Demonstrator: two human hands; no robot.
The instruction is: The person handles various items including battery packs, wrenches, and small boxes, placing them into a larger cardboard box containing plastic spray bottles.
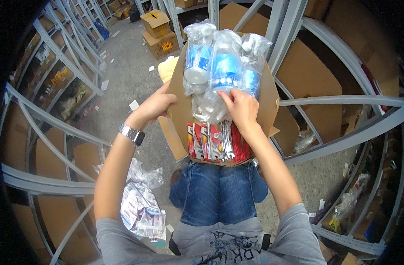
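A cardboard box [179, 119] stands in front of my knees, its flaps spread. Curled fingers of my left hand [155, 105] close on its left edge. My right hand [242, 110] reaches inside, thumb and fingers pinched on a clear plastic bag [207, 106]. Several bagged blue things [226, 66] with rounded shapes fill the far part; the plastic blurs their exact kind. In the near end stand red and white packets [204, 141], with silver wrench-like tools [227, 143] and red pieces [241, 143] beside them.
Grey metal shelving [343, 128] holding cartons flanks me on both sides. On the floor to my left lies a white printed plastic bag [142, 212]. Two stacked cartons [159, 37] stand farther off. Behind the box's left edge shows something yellow [167, 68]. Paper scraps litter the floor.
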